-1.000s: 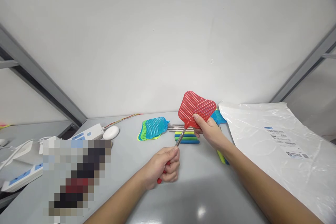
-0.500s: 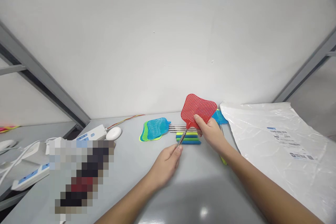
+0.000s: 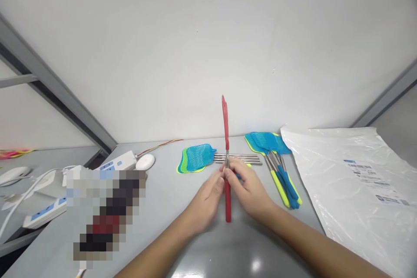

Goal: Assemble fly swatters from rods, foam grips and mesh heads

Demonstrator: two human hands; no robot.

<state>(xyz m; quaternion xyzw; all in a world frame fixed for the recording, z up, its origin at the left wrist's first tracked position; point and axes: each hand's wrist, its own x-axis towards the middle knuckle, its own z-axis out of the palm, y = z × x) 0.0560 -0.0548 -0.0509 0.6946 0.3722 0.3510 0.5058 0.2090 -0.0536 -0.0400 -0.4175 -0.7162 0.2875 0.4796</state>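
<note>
A red fly swatter (image 3: 228,202) stands nearly upright in front of me, its mesh head seen edge-on at the top and its red handle pointing down. My left hand (image 3: 210,197) grips it from the left, and my right hand (image 3: 246,186) closes on it from the right, both near where the metal rod meets the handle. Behind my hands lie blue and green swatter heads (image 3: 197,158) in a stack, beside several metal rods (image 3: 247,157). Coloured handles there are mostly hidden by my right hand. To the right, several assembled blue and yellow-green swatters (image 3: 269,141) lie in a pile.
A white plastic mailing bag (image 3: 329,173) with labels covers the table's right side. On the left are power strips (image 3: 122,163), a white round device (image 3: 145,162), cables and a pixelated object (image 3: 110,213). A white wall rises behind the grey table (image 3: 182,252).
The red swatter has turned from face-on to edge-on and upright. My right hand has moved from its head down to the rod beside my left hand. A red handle now shows below.
</note>
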